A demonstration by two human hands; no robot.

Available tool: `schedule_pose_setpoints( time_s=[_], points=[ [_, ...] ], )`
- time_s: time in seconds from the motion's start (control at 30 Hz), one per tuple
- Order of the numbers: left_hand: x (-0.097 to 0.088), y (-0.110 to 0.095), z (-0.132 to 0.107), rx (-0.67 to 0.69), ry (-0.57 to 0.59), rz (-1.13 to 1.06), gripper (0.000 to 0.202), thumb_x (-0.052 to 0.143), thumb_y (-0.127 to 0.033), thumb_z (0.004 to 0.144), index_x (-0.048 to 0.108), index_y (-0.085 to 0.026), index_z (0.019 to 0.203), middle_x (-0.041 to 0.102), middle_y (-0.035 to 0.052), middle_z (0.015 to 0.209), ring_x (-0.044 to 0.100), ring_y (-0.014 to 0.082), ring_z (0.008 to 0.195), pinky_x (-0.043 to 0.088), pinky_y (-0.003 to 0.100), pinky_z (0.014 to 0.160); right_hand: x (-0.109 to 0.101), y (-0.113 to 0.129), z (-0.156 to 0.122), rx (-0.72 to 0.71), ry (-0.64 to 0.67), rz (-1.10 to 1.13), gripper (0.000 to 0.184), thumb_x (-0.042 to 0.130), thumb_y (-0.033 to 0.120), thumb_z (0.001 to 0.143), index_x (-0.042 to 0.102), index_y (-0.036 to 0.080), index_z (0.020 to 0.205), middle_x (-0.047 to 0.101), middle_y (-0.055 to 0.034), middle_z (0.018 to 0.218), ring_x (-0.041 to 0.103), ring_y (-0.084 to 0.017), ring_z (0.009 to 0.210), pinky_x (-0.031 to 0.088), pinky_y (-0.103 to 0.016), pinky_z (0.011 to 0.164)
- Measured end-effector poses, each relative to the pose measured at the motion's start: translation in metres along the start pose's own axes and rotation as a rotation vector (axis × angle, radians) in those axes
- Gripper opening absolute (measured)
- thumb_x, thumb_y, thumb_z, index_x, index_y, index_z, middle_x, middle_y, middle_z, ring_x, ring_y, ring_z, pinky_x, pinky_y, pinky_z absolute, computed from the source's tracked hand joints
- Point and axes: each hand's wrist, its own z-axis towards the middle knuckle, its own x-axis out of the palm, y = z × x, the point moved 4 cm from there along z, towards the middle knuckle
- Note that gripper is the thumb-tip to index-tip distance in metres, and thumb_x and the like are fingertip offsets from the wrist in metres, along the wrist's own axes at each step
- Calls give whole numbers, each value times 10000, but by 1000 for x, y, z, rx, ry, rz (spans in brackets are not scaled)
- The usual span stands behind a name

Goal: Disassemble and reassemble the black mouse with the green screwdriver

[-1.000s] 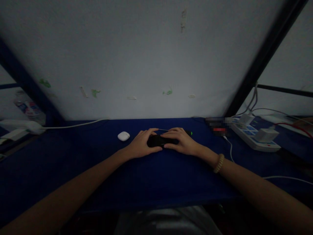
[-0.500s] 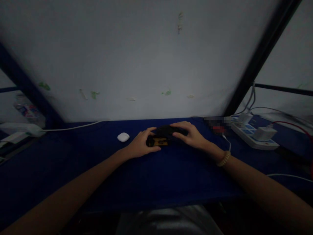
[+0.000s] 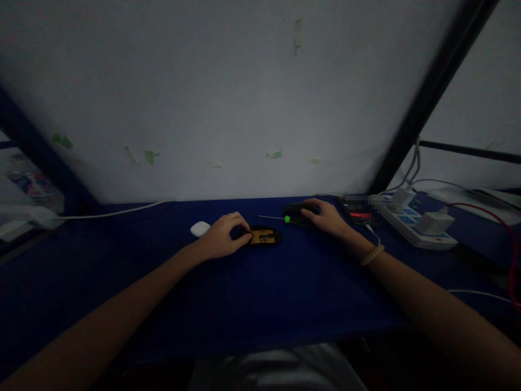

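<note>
The lower half of an opened computer mouse (image 3: pixel 264 236), with a yellow-brown circuit board showing, lies on the blue surface. My left hand (image 3: pixel 226 236) pinches its left end between thumb and fingers. Farther right, my right hand (image 3: pixel 323 217) grips the black mouse cover (image 3: pixel 293 209), which is separate from the lower half. A screwdriver (image 3: pixel 287 219) with a thin metal shaft and a green-collared handle lies just under and in front of the cover. Part of its handle is hard to make out in the dark.
A white earbud case (image 3: pixel 199 229) lies beside my left hand. At right are a white power strip (image 3: pixel 419 231) with plugged-in chargers, a phone-like device (image 3: pixel 360 217) and cables. A bottle (image 3: pixel 32 182) stands at far left. The wall (image 3: pixel 244 98) rises behind the blue surface (image 3: pixel 260 293).
My right hand has carried the black cover off the lower half to the right, uncovering the circuit board and the screwdriver. My left hand still holds the lower half's left end.
</note>
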Motion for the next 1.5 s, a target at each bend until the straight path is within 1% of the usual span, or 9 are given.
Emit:
schedule_pose_setpoints(
  time_s=[0.1, 0.2, 0.33, 0.47, 0.57, 0.67, 1.03, 1.3, 1.5],
  points=[
    [-2, -2, 0, 1, 13, -13, 167, 653, -364, 966, 731, -221, 1007, 723, 80, 1088, 699, 245, 1023, 549, 449, 960, 0, -3, 1, -13, 4, -31, 347, 673, 413, 975, 770, 196, 1228, 815, -137, 1171, 791, -310, 1033, 637, -509, 958],
    [-3, -5, 0, 6, 9, -41, 174, 656, -351, 969, 763, -219, 1006, 727, 86, 1070, 710, 239, 978, 567, 438, 925, -2, 4, -1, -61, -11, -54, 309, 637, 391, 1005, 777, 204, 1207, 809, -145, 1171, 772, -322, 1066, 601, -561, 1013],
    [-3, -4, 0, -6, 4, -57, 185, 660, -350, 976, 798, -229, 1000, 736, 84, 1058, 711, 235, 947, 577, 431, 894, -6, 39, -11, -220, 11, -41, 303, 619, 424, 1037, 762, 277, 1259, 750, -99, 1343, 673, -328, 1287, 480, -615, 1159],
    [-2, -4, 0, -32, 9, -36, 207, 647, -356, 991, 817, -238, 986, 742, 80, 1058, 707, 236, 951, 573, 429, 900, 4, 85, -33, -505, 177, 2, 329, 670, 490, 1021, 771, 314, 1280, 678, -99, 1455, 594, -328, 1391, 437, -597, 1188],
    [-2, -4, 1, -58, 21, -16, 224, 630, -355, 1001, 819, -238, 973, 748, 74, 1059, 706, 232, 954, 567, 417, 895, 14, 98, -43, -563, 276, -3, 348, 724, 520, 982, 787, 325, 1262, 679, -103, 1450, 589, -342, 1390, 436, -613, 1179],
    [-1, -3, 2, -69, 27, -13, 241, 617, -360, 1004, 820, -239, 964, 754, 71, 1061, 706, 233, 955, 563, 408, 872, 20, 98, -45, -561, 314, -18, 335, 738, 500, 976, 789, 334, 1263, 696, -100, 1425, 605, -345, 1366, 448, -625, 1163],
    [0, -4, 3, -127, 50, 37, 258, 605, -381, 1001, 826, -262, 942, 776, 52, 1095, 722, 232, 901, 557, 401, 830, 22, 96, -44, -555, 325, -37, 337, 731, 471, 986, 777, 359, 1301, 696, -103, 1422, 614, -346, 1348, 461, -625, 1151],
    [2, 4, 8, -198, 28, -66, 245, 622, -371, 962, 813, -241, 879, 782, 62, 1004, 715, 232, 863, 544, 383, 798, 24, 95, -43, -557, 353, -30, 330, 718, 464, 995, 778, 344, 1296, 727, -91, 1373, 629, -346, 1323, 467, -622, 1141],
    [1, 21, 11, -235, 78, -229, 243, 673, -416, 923, 812, -229, 854, 818, 50, 908, 748, 226, 842, 586, 379, 806, 23, 96, -43, -568, 350, -20, 343, 710, 475, 999, 768, 342, 1309, 735, -89, 1356, 652, -331, 1297, 481, -615, 1135]
  ],
)
